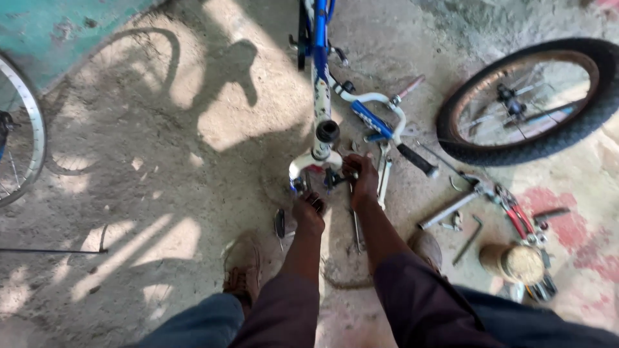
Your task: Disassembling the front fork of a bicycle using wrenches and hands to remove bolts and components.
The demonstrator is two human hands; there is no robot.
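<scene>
Down on the dusty concrete floor (161, 193), the head view shows a white-and-blue bicycle frame (320, 84) lying with its white fork (314, 162) toward the person; the left hand (309, 211) is curled shut at the fork's near left end, though what it grips is hidden, and the right hand (363, 177) is closed just right of the fork, fingers bent over a small dark part I cannot make out. To the right lie a loose black-tyred wheel (532, 100), far, red-handled pliers (516, 216), and nearer a round tan tin (514, 263), its label unreadable; a spoked rim (26, 129) shows at the left edge.
</scene>
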